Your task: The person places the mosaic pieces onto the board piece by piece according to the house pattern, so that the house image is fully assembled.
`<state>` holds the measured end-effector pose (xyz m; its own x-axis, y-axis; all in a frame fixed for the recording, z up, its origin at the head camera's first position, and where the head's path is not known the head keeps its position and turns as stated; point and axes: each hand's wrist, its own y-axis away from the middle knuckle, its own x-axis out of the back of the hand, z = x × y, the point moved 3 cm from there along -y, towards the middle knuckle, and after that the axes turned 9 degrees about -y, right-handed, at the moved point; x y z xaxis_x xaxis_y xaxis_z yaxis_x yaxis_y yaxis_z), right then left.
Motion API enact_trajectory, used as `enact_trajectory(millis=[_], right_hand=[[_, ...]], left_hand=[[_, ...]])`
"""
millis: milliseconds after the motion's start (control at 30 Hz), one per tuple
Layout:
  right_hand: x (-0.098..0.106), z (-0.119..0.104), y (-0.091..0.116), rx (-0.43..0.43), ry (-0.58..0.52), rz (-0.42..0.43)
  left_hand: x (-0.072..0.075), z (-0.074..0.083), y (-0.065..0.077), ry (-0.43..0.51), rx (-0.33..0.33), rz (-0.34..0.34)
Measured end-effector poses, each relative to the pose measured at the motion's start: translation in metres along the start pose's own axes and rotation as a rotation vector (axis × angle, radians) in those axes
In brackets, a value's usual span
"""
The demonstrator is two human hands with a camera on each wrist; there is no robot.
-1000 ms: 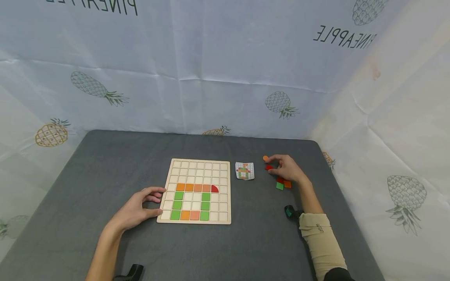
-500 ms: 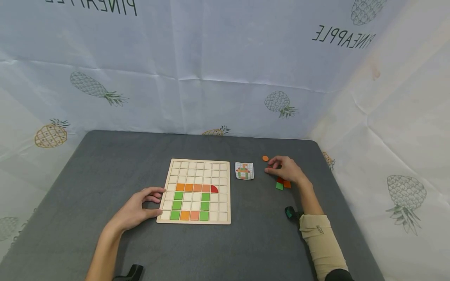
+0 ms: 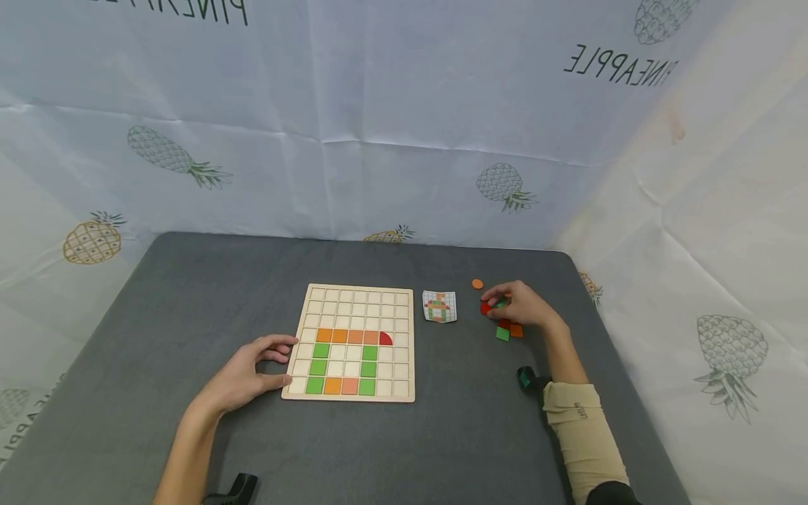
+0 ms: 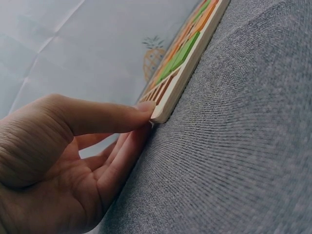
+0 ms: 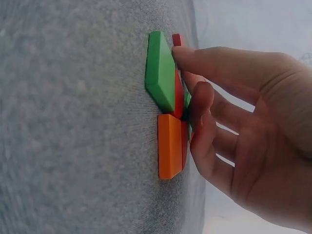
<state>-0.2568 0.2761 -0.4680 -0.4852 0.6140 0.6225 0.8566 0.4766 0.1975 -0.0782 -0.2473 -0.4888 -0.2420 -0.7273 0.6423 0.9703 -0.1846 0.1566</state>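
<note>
In the head view my left hand [image 3: 243, 375] rests at the left edge of a wooden grid board [image 3: 398, 361]. Its thumb lies over the near corner, as the left wrist view shows, with the other fingers alongside. Green, orange and salmon square tiles and a red quarter-round tile [image 3: 385, 339] sit in the board's cells. My right hand [image 3: 520, 306] is low over loose wooden tiles, thumb and index tips around a red tile [image 3: 485, 308]. A green tile [image 5: 161, 70] and an orange tile [image 5: 169, 146] lie beneath this hand in the right wrist view, with red ones partly hidden behind them.
A small pattern card [image 3: 439, 307] lies between board and loose tiles. An orange disc [image 3: 477, 284] is beyond the right hand. A black strap device [image 3: 529, 379] is by the right forearm, another dark device [image 3: 238, 487] at the left forearm. Pineapple-print curtains [image 3: 353, 105] enclose the grey table.
My right hand has drawn slightly right, away from the orange disc, and the red tile has shifted a little with it. A green tile shows under the hand. My left hand stays put.
</note>
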Motion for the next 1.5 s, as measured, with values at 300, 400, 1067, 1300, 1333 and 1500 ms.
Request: enact_trajectory(millis=[300, 400, 1067, 1300, 1333, 1500], right_hand=[[-0.001, 0.0, -0.002, 0.0, 0.022, 0.009], [-0.002, 0.001, -0.003, 0.011, 0.033, 0.017], [-0.017, -0.054, -0.007, 0.132, 0.032, 0.118], [-0.039, -0.097, -0.016, 0.216, 0.057, 0.107], [-0.043, -0.104, -0.018, 0.221, 0.059, 0.1], [-0.067, -0.13, -0.03, 0.275, 0.072, 0.052]], left_hand=[[0.001, 0.001, 0.001, 0.007, -0.001, 0.002], [0.0, 0.001, 0.001, 0.005, -0.003, 0.001], [0.0, 0.001, 0.002, 0.004, -0.021, 0.004], [0.001, 0.001, 0.002, -0.002, -0.031, 0.003], [0.001, 0.001, 0.002, -0.002, -0.027, 0.003], [0.001, 0.0, 0.001, 0.002, -0.005, 0.003]])
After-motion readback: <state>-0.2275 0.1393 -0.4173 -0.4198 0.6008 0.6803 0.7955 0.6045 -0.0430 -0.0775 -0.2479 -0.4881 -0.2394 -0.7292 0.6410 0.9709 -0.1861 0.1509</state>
